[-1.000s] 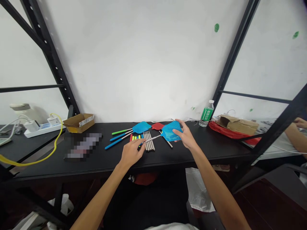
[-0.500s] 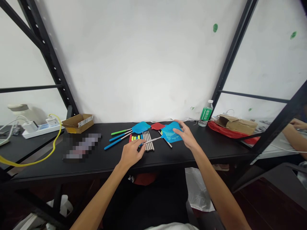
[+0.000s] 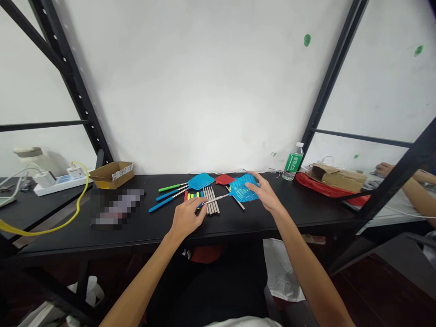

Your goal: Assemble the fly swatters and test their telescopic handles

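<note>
My left hand [image 3: 186, 218] is closed round the near end of a thin metal rod [image 3: 216, 198] that runs up to a blue fly-swatter head [image 3: 241, 190]. My right hand [image 3: 265, 192] grips that blue head at its right edge. Under and behind the rod lie a bundle of metal rods with coloured grips [image 3: 207, 200], a finished blue swatter [image 3: 197, 182] with blue and green handles [image 3: 166, 193] beside it, and a red swatter head [image 3: 224, 179]. All of it rests on a black table [image 3: 143, 227].
A cardboard box [image 3: 111, 174] and a power strip [image 3: 57, 182] with a yellow cable [image 3: 61, 218] sit at the left. A green-labelled bottle [image 3: 293, 161], a brown paper bag [image 3: 335, 176] on red material, and another person's arm [image 3: 412, 188] are at the right. Black rack posts frame the table.
My hands and the blue swatter have barely moved; the head sits slightly lower. The other person's hand at the far right has shifted leftward.
</note>
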The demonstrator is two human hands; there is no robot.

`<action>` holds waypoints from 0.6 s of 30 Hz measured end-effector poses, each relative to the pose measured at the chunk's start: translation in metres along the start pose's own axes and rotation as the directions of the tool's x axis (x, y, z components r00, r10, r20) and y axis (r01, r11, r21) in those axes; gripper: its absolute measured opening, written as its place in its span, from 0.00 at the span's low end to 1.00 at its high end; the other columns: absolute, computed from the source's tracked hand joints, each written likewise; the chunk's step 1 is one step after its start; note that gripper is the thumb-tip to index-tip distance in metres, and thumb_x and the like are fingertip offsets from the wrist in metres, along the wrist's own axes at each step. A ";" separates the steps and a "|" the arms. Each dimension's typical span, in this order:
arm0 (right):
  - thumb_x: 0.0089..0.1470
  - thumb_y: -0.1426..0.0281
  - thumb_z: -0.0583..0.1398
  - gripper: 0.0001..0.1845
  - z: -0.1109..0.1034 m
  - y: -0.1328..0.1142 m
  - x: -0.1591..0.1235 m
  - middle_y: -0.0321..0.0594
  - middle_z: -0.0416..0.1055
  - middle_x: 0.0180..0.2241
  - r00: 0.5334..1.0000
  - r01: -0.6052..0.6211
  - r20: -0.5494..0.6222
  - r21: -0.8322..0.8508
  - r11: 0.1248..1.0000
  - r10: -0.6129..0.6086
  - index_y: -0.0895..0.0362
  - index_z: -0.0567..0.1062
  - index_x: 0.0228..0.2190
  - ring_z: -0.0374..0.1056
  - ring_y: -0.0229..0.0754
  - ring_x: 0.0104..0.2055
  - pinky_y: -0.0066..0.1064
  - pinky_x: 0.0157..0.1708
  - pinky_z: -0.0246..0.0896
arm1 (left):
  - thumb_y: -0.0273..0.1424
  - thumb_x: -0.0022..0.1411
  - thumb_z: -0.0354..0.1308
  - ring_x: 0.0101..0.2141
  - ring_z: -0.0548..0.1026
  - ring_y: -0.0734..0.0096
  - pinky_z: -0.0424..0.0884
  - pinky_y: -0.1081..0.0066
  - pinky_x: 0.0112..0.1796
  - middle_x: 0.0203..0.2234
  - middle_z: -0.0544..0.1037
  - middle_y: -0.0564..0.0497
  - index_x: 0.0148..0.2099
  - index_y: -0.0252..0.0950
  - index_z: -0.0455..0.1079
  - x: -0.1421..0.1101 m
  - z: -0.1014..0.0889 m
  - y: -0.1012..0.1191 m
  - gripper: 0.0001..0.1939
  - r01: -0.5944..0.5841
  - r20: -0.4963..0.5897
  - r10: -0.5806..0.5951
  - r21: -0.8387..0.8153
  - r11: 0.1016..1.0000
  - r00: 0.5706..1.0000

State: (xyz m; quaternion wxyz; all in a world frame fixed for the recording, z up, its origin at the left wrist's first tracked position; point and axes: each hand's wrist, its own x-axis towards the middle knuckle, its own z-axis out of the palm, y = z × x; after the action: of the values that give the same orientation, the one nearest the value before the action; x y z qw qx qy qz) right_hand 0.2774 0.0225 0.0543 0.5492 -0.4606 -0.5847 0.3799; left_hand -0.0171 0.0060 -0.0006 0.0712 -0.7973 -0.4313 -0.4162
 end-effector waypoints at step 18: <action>0.49 0.58 0.64 0.41 0.002 -0.007 -0.004 0.47 0.70 0.42 1.000 0.003 0.002 -0.121 0.993 -0.003 0.53 0.62 0.62 0.69 0.43 0.29 0.31 0.18 0.67 | 0.34 0.69 0.54 0.43 0.78 0.66 0.71 0.68 0.44 0.42 0.81 0.53 0.49 0.43 0.75 -0.001 0.002 -0.005 0.11 -0.075 -0.036 0.075 0.008 0.997 0.996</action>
State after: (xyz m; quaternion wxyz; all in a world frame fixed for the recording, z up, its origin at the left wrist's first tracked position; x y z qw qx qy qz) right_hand 0.2745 0.0171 0.0592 0.5202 -0.4918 -0.6080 0.3432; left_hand -0.0198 0.0099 -0.0037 0.0973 -0.8051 -0.4009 -0.4262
